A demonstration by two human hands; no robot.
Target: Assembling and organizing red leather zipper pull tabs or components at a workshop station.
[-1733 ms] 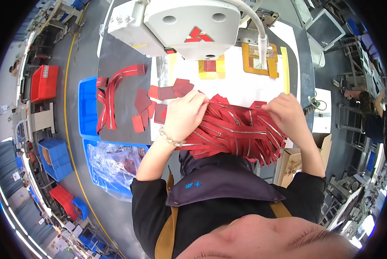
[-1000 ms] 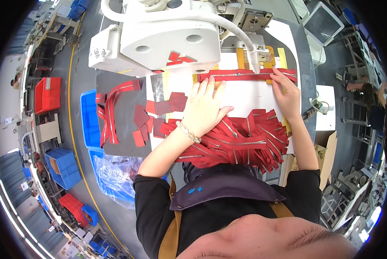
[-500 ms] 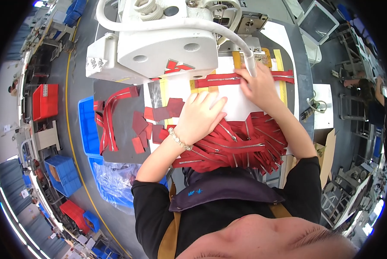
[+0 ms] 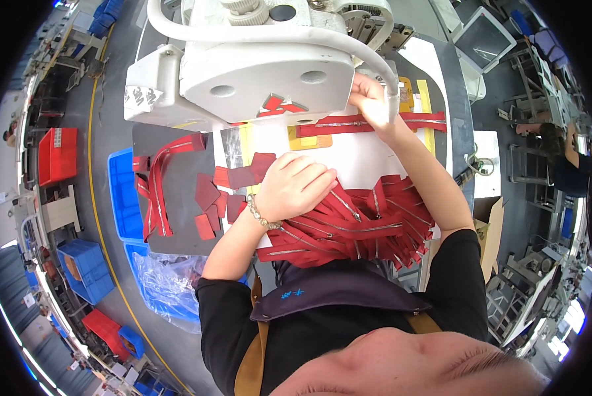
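My left hand [image 4: 300, 188] lies at the left edge of a heap of red zippers [image 4: 375, 224], its fingers bent and close together; whatever may be under them is hidden. With its fingers bent, my right hand [image 4: 373, 109] reaches behind the white sewing machine head [image 4: 269, 79], which hides the fingertips. Just below that hand, a single red zipper [image 4: 335, 125] lies crosswise over a yellow plate [image 4: 319, 142] and a white sheet. Several dark red fabric pieces [image 4: 207, 191] are scattered to the left of my left hand.
More red zippers [image 4: 157, 188] lie at the table's left. A thick white hose [image 4: 276, 34] curves across the machine and down past my right hand. Blue bins [image 4: 126, 198] stand beside the table, one with clear plastic [image 4: 170, 277]. An open cardboard box [image 4: 491, 231] is at right.
My right hand has gone from the single zipper up and left behind the machine head. The left hand's spread fingers have drawn together as it slid slightly back toward me. The whole view has shifted a little.
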